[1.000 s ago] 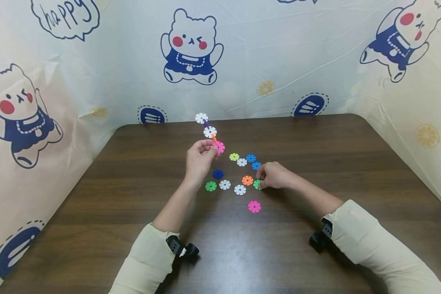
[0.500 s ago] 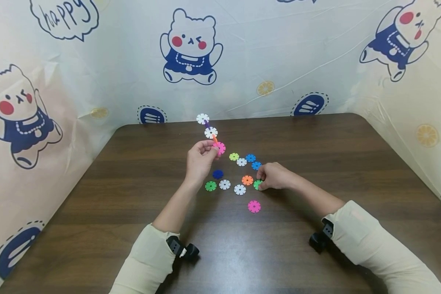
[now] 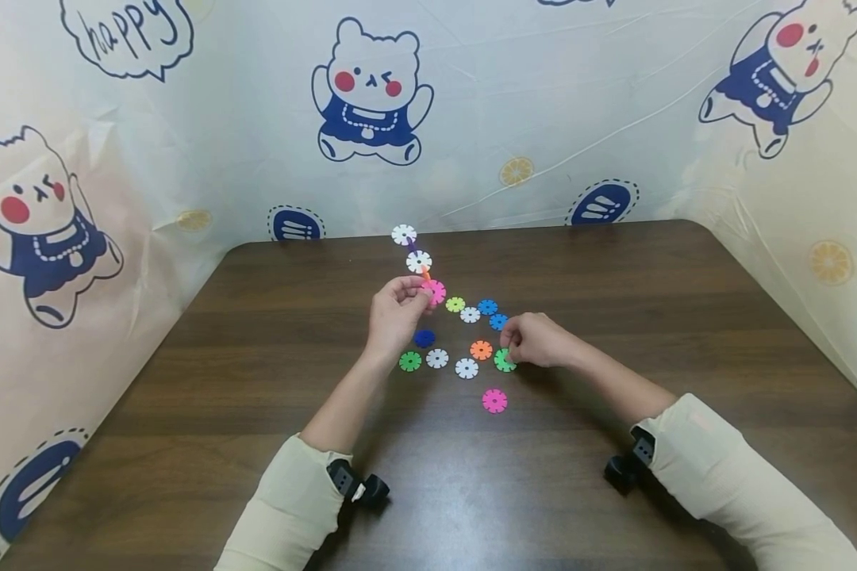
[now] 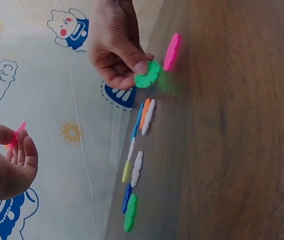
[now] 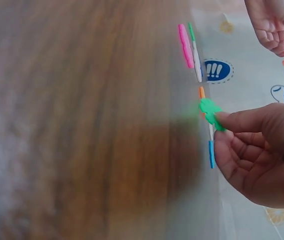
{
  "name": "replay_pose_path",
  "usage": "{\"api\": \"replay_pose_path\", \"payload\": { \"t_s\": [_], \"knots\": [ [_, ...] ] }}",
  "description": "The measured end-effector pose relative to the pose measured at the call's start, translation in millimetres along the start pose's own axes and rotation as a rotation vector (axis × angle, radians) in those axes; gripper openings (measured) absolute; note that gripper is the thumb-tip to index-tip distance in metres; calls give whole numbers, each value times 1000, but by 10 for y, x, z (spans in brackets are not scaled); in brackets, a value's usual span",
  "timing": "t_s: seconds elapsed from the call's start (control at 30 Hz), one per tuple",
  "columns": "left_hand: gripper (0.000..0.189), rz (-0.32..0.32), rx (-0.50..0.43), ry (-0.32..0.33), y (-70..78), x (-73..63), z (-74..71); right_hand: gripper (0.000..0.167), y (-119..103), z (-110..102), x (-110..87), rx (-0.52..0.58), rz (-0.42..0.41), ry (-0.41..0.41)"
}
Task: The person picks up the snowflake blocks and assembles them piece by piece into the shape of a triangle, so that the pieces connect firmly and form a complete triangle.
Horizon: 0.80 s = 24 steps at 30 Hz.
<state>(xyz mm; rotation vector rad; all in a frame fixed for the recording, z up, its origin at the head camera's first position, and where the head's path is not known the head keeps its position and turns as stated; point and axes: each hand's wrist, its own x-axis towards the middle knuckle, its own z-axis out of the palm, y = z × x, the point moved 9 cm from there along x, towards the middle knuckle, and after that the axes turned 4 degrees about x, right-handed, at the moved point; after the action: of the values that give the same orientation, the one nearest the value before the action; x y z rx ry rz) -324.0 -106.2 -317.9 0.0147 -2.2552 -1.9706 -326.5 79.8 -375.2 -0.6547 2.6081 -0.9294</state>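
My left hand [image 3: 394,319] pinches a pink notched plastic disc [image 3: 438,292] between thumb and fingers. That disc ends a raised chain: an orange disc seen edge-on [image 3: 426,274], a white disc [image 3: 419,262], a purple disc seen edge-on [image 3: 411,247] and a far white disc [image 3: 403,235]. In my right hand [image 3: 540,341], thumb and fingertips pinch a green notched disc [image 3: 505,361]. Both wrist views show this green disc [image 4: 148,76] held just above the tabletop, tilted. An orange disc [image 3: 482,350] lies close to its left.
Between the hands lie several loose discs, among them yellow-green [image 3: 455,304], dark blue [image 3: 424,339], another green [image 3: 410,361] and white [image 3: 466,368]. A second pink disc [image 3: 495,400] lies nearer the front. Behind the brown table [image 3: 257,357] hangs a printed cloth [image 3: 471,95].
My left hand and the chain have shifted slightly right and nearer. The green disc in my right hand has come more into view, tilting or rising a little. The loose discs have stayed put.
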Motion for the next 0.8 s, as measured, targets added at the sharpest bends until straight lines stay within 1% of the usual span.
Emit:
{"api": "replay_pose_path", "payload": {
  "t_s": [0.13, 0.37, 0.5, 0.67, 0.8],
  "knots": [
    [19, -4, 14, -37, -4, -20, 38, 7, -42, -70, -35, 64, -36, 62],
    [20, -24, 35, -103, -45, -51, 119, 8, -109, -248, -97, 190, -81, 259],
    [19, -34, 52, -126, -79, -72, 162, 10, -128, -311, -125, 255, -91, 348],
    [19, -39, 64, -168, -121, -108, 258, 10, -166, -354, -162, 323, -128, 426],
    [20, -32, 83, -197, -158, -130, 331, 10, -189, -374, -179, 375, -161, 468]
  ]
}}
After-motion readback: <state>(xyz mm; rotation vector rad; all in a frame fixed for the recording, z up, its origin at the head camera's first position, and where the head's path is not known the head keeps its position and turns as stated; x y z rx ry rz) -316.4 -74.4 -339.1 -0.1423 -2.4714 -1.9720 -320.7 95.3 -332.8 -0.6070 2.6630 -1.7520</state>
